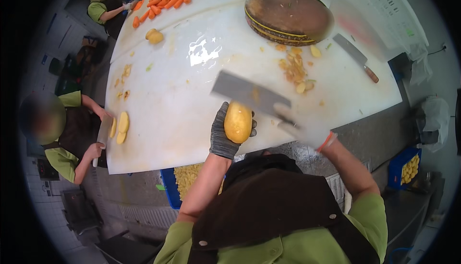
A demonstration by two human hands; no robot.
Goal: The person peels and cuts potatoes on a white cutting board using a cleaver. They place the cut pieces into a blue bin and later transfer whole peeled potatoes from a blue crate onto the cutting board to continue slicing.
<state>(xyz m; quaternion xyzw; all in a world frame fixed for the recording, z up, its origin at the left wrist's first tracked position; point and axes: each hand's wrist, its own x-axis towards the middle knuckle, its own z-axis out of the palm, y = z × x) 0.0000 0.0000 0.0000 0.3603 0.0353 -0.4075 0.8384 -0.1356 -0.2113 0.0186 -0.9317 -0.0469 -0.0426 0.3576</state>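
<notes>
Gripped, centre: potato [237,122], yet uncut, our left hand [224,136]; cleaver [249,92], our blurred right hand [305,132]. Done, lower centre: pieces [186,175], apparently diced.

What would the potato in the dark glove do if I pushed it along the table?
The potato would probably roll with a wobble, being rounded but longer than wide. It may be slippery, since its surface looks smooth. It's likely firm, as it looks plump in the left hand.
</notes>
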